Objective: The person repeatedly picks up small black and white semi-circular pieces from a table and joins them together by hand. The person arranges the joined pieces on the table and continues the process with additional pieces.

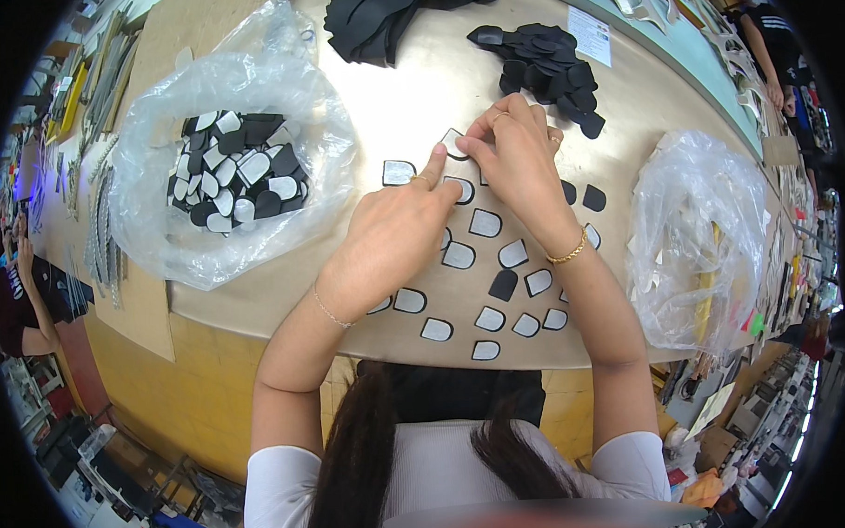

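A small white piece with a dark edge (453,143), rounded at one end, lies at the middle of the table. My right hand (517,158) has its thumb and forefinger pinched at the right edge of this piece. My left hand (398,223) stretches its forefinger to the piece's lower left edge, apart from the thumb; its other fingers are mostly hidden. Beneath my left hand, another white piece (462,190) is partly covered. Similar white pieces (484,223) lie scattered nearer me, with a plain black piece (503,284) among them.
At left, an open clear plastic bag (320,128) holds many black and white pieces. Black pieces (551,69) are heaped at the far right, beside larger black cut shapes (367,19). Another crumpled plastic bag (678,246) lies at right. People (34,287) are at both sides.
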Available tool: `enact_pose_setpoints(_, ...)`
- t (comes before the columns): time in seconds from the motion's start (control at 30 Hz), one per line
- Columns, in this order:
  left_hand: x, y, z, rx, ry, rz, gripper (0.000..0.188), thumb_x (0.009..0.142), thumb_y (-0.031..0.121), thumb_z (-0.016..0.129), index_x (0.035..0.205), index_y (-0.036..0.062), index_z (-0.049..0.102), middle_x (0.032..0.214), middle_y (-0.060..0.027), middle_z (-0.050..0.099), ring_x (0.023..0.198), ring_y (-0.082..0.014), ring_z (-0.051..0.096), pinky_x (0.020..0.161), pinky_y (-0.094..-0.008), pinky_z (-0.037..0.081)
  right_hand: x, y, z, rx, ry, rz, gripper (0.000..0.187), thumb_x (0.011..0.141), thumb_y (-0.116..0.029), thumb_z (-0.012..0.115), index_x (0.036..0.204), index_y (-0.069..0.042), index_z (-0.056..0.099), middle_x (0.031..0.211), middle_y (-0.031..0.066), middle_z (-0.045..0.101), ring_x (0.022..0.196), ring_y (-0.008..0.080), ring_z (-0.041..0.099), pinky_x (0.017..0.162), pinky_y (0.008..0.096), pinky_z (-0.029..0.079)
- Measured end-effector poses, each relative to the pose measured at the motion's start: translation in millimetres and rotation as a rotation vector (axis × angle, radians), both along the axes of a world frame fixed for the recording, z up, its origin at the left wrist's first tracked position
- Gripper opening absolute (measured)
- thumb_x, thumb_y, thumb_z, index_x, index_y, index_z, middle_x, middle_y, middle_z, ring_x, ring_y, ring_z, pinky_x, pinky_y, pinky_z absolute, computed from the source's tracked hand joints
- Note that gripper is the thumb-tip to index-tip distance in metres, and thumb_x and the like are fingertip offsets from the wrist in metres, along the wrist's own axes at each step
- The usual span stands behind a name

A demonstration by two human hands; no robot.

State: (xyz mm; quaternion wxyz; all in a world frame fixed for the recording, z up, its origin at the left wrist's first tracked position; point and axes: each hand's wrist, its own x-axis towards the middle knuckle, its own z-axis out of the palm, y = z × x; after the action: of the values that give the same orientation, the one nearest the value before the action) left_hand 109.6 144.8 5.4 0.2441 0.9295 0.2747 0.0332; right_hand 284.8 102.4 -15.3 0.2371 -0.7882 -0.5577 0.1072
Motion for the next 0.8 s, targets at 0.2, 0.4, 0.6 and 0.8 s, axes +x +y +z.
enact_pose_setpoints(0.2,-0.3,-1.4,-1.5,0.011,0.012,0.011,0.013,0.091,0.016,0.063,0.095,0.0041,0.062,0.142,-0.0192,0.057,0.073,-0.0362,0.07,0.065,-0.044,0.056,6.8,-2.8,1.6,0.065,0.0,-0.025,0.014,0.084,-0.02,0.077,0.081,-0.007,0.073,0.106,0.0056,0.059,0.11,0.0261,0.052,0.093,0.049,0.033)
enact_pose_setpoints(0.4,-0.7,-6.7,6.5,0.048,-0.026,-0.036,0.011,0.09,0.014,0.063,0.096,0.0047,0.061,0.139,-0.0176,0.06,0.07,-0.0342,0.07,0.062,-0.0424,0.056,19.4,1.0,5.2,-0.086,0.173,0.011,0.018,0.086,-0.024,0.075,0.081,-0.007,0.074,0.109,0.0066,0.06,0.115,0.0286,0.051,0.094,0.0533,0.032)
enact_pose_setpoints(0.6,3.9,-14.0,6.2,0.065,-0.021,-0.067,0.011,0.09,0.012,0.062,0.095,0.0038,0.059,0.137,-0.0172,0.062,0.062,-0.0314,0.067,0.057,-0.0408,0.053,10.9,9.1,1.5,-0.126,-0.017,0.024,0.021,0.086,-0.025,0.074,0.081,-0.005,0.075,0.111,0.0072,0.06,0.117,0.0293,0.048,0.096,0.0578,0.031)
enact_pose_setpoints(0.8,4.0,-15.9,3.9,0.081,-0.039,-0.066,0.011,0.091,0.014,0.062,0.093,0.0034,0.058,0.138,-0.0178,0.061,0.059,-0.0309,0.066,0.054,-0.0403,0.052,12.8,8.2,1.1,-0.018,-0.071,0.08,0.011,0.086,-0.019,0.072,0.084,-0.009,0.075,0.106,0.0053,0.059,0.113,0.0273,0.05,0.095,0.0525,0.033)
